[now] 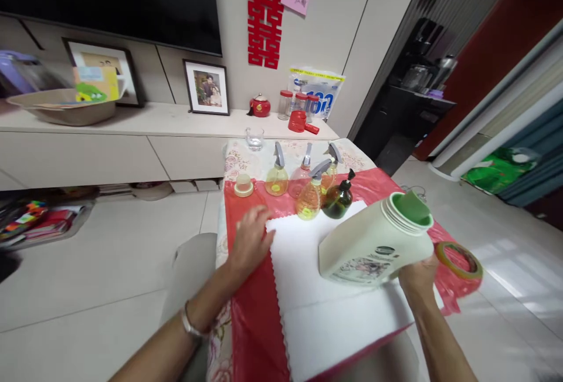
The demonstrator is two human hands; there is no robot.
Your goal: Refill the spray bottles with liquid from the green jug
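My right hand [420, 279] is wrapped round the handle side of a large pale-green detergent bottle [365, 247]. The bottle has no cap on, shows a green spout inside its neck, and leans to the right above a white board [299, 300]. Over the red plastic sheet [250, 311], beside the board's left edge, my left hand [253, 238] is open and holds nothing. A pale cap [243, 185] sits just beyond it. Behind the board stand several spray bottles [309, 197] with grey triggers, and a dark green pump bottle [338, 199].
A roll of tape [458, 260] lies at the table's right edge, near my right hand. A small glass cup [254, 139] stands at the far end. Beyond, a low cabinet [176, 124] carries a red scoop [298, 122], jars and a photo frame [206, 87].
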